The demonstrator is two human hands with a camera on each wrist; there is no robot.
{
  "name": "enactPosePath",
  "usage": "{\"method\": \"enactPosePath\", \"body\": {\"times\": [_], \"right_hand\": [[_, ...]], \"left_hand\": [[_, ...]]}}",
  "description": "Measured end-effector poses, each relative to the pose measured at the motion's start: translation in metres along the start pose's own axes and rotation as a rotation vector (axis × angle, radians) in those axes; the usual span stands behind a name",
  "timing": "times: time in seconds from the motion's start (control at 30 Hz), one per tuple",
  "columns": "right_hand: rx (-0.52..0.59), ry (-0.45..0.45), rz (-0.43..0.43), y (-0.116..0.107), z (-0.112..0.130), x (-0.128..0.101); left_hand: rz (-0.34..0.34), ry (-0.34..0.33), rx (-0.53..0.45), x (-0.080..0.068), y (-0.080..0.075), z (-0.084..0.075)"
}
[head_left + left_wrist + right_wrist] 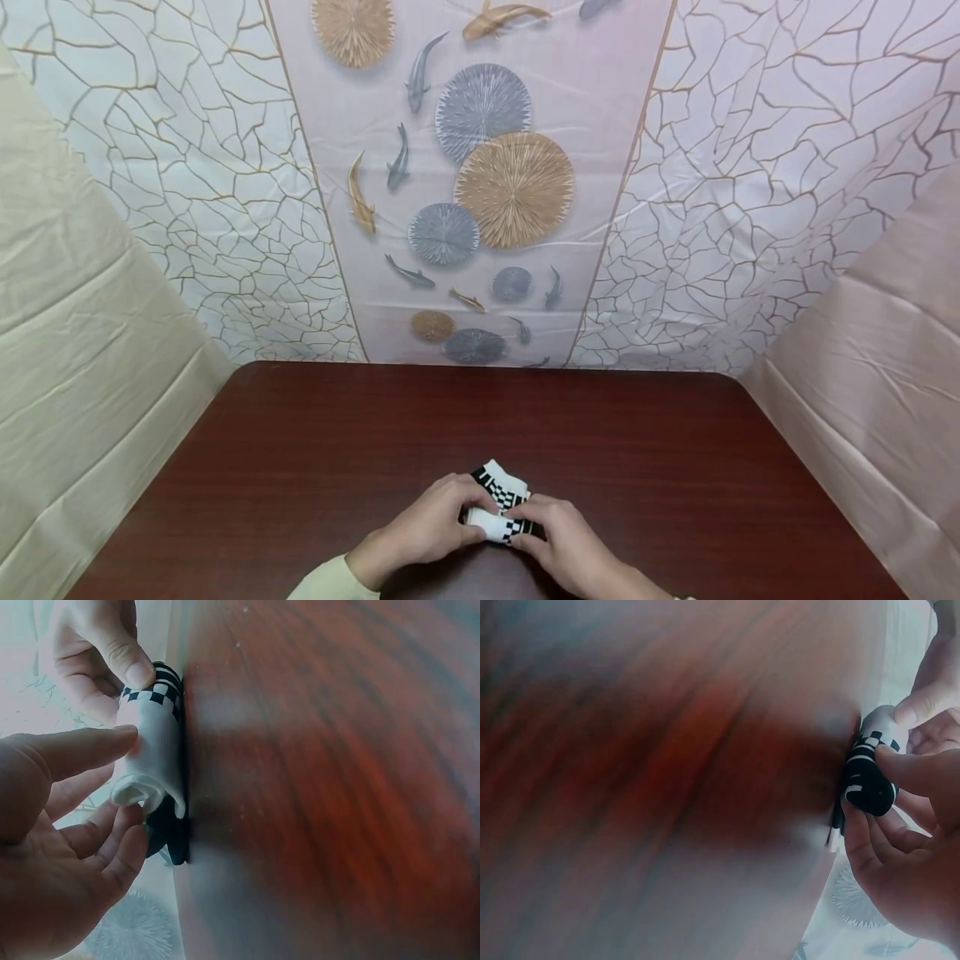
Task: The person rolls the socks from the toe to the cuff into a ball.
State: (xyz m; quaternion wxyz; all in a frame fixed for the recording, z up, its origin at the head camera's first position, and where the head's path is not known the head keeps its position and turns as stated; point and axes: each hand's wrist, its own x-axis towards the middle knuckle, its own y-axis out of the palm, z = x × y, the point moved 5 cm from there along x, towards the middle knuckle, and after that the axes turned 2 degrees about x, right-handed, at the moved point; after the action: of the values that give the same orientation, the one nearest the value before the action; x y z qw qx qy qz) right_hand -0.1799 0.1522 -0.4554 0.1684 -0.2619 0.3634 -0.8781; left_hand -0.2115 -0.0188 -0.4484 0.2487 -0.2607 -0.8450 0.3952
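A black-and-white checkered sock (492,523) lies near the table's front edge, its near part rolled up and its far part flat. My left hand (431,523) grips the white end of the roll, thumb on the near side and fingers on the far side. At the black, striped end, my right hand (570,540) pinches the roll between thumb and fingers. In the left wrist view the white end of the sock (148,742) shows a spiral of layers. The right wrist view shows the dark end of the sock (870,793) bulging between the right thumb and fingers.
The dark red-brown wooden table (337,433) stretches away beyond both hands. A patterned cloth (480,192) with fish and round leaves hangs behind its far edge. Beige cloth walls (82,333) stand along the left and right sides.
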Motion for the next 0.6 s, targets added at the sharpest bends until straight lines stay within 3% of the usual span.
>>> {"method": "enactPosePath", "body": {"times": [0.33,0.6], "right_hand": [[0.086,0.048,0.056,-0.0039,-0.0035,0.0036],[0.116,0.077,0.081,-0.0048,-0.0064,0.0047]], "left_hand": [[0.004,0.038,0.019,-0.0002,0.0032,0.0007],[0.039,0.007,-0.074,0.0017,0.0076,0.0025]]}}
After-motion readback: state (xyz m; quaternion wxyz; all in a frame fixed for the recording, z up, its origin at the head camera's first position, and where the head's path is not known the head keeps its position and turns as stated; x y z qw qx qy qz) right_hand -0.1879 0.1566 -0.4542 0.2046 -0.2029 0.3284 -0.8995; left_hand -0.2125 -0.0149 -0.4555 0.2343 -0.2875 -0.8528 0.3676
